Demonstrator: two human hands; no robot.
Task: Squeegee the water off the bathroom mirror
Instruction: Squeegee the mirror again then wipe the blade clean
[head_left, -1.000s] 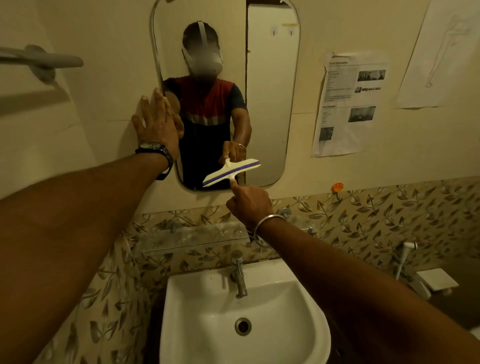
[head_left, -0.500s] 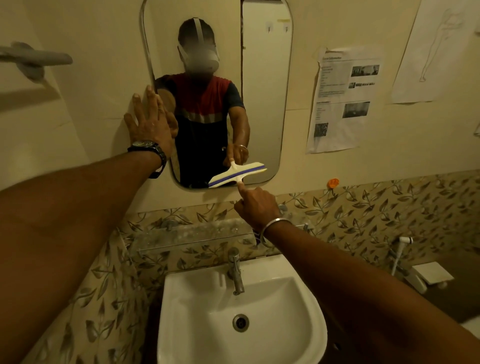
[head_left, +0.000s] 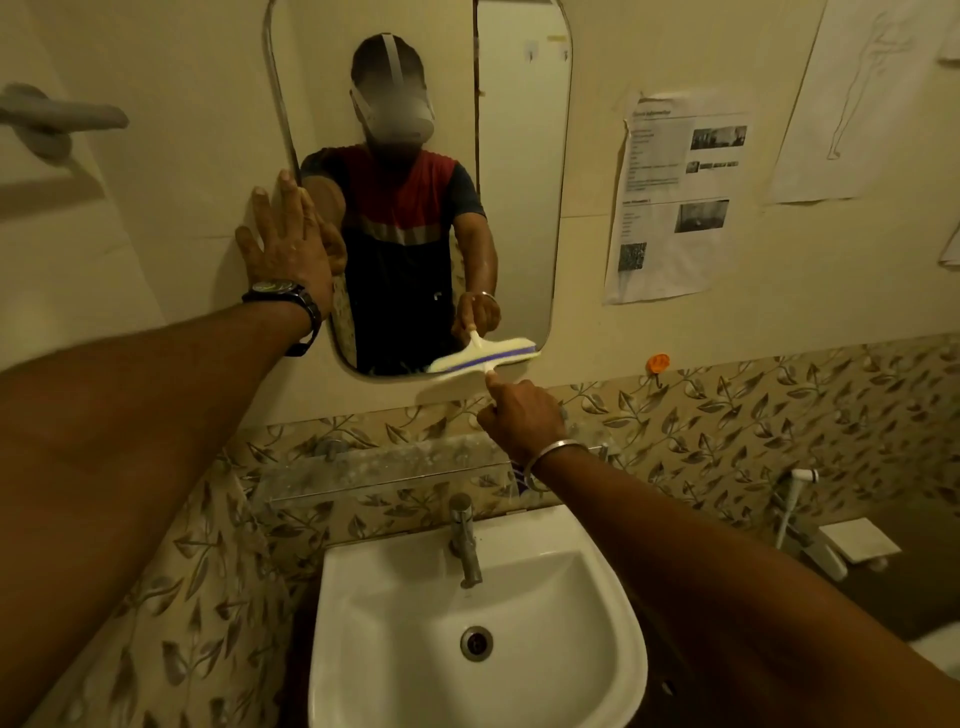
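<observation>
The handle of the squeegee (head_left: 485, 357) is hidden inside the curled fingers of the right hand (head_left: 519, 418); its blade, just past those fingertips, is smeared; the mirror (head_left: 519, 208) loses some rim under the fingers of the left hand (head_left: 285, 249), and its top is cut off above them.

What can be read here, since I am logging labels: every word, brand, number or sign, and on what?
Nothing here can be quoted.
On the printed sheet: heading and text lines, too blurred to read.
On the sketch sheet: a line drawing, no words show.
On the watch: dial too small to read.
On the squeegee: no lettering shows.
</observation>
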